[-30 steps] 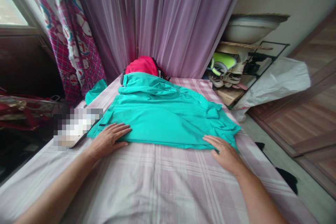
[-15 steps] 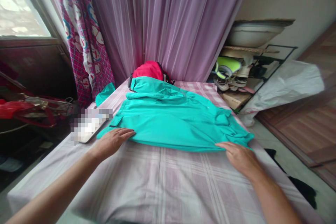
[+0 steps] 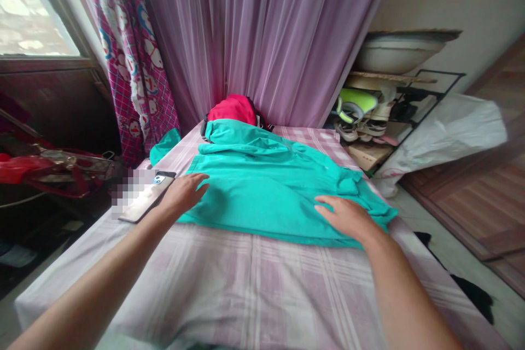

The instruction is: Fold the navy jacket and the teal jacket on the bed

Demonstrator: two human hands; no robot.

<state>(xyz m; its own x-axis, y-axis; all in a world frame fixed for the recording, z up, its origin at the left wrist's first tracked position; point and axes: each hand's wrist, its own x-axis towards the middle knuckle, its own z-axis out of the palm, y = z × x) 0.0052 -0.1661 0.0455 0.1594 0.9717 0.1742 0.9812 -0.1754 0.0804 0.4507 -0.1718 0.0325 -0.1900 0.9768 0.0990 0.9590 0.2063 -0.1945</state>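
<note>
A turquoise jacket [image 3: 262, 191] lies spread over a plaid bedsheet [image 3: 246, 279], its near hem running across the middle of the view. My left hand [image 3: 186, 194] is over the jacket's left side, fingers apart and holding nothing. Above the right part of the cloth is my right hand [image 3: 346, 216], also open, with its fingers pointing left. Whether either hand touches the fabric I cannot tell. Beside my left forearm lies a phone-like object [image 3: 158, 191], partly blurred out.
Behind the jacket sits a red bag [image 3: 232, 109] against the purple curtain [image 3: 254, 38]. At the right stands a rack with shoes [image 3: 373, 127], a basin [image 3: 404, 52] on top and a white plastic bag [image 3: 451, 131] hanging near it. A red bag-like item [image 3: 20, 169] is at far left.
Both hands have let go of the jacket's near hem and moved forward over the cloth, with the right hand also shifting left. The hem lies slightly nearer to me.
</note>
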